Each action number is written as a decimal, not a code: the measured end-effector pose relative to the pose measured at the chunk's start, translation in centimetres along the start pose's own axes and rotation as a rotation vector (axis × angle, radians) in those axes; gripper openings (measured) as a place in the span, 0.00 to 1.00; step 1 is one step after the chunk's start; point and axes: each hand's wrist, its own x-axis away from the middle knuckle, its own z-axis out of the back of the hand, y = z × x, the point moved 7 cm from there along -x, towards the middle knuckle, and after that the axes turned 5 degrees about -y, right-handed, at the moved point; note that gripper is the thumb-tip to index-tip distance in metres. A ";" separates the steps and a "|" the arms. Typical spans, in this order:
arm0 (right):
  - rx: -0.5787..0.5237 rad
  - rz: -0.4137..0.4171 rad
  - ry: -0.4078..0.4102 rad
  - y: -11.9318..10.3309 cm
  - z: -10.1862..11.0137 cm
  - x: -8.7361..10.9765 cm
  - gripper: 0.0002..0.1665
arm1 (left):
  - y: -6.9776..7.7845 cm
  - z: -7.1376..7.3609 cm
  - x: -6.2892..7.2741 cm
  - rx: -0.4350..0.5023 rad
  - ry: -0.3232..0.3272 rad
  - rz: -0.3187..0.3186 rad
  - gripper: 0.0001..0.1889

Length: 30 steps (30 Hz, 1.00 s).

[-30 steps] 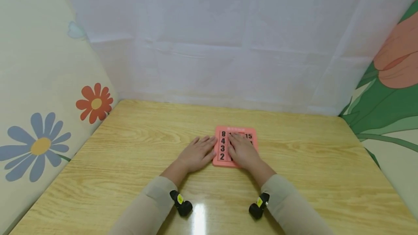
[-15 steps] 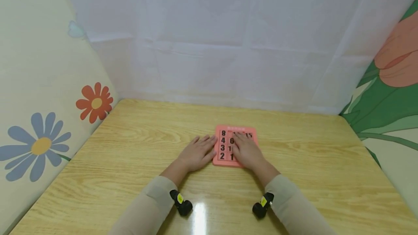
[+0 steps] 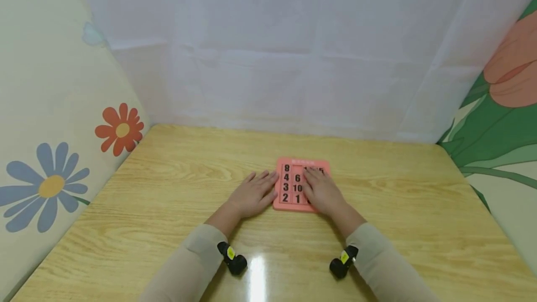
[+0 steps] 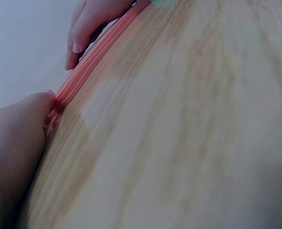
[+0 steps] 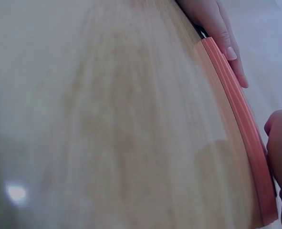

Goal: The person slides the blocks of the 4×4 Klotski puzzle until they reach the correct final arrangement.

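A pink number slide puzzle (image 3: 292, 194) lies flat on the table, its black-numbered tiles in rows. My right hand (image 3: 326, 195) rests over its right half, fingertips on the top-row tiles, hiding many numbers. A bare pink cell shows in the top row beside the 8. Along the puzzle's left edge lies my left hand (image 3: 251, 195), fingers extended and touching the frame. In the left wrist view the puzzle's ridged side (image 4: 78, 76) runs between the left thumb and the right hand's fingers. The right wrist view shows the near side (image 5: 241, 119) flat against the table.
The wood-grain table (image 3: 168, 171) surrounds the puzzle. A white cloth (image 3: 260, 83) hangs at the back. Flower-patterned panels stand at left (image 3: 50, 106) and right (image 3: 512, 143). Each sleeve bears a small black wrist camera.
My right hand has moved slightly right, sliding a top-row tile rightward and baring a cell beside the 8. More of the second column shows. The left hand stays at the edge.
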 end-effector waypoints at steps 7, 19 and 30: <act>0.014 0.014 0.000 0.2 0.3 0.2 0.31 | 0.1 0.2 0.0 0.007 -0.004 0.001 0.32; -0.007 0.005 -0.005 -0.5 0.0 -0.3 0.31 | 0.1 0.2 -0.1 -0.002 0.000 -0.003 0.31; 0.043 0.083 -0.090 -3.0 -0.9 -1.4 0.32 | 0.0 -0.1 -0.1 -0.004 -0.003 0.009 0.32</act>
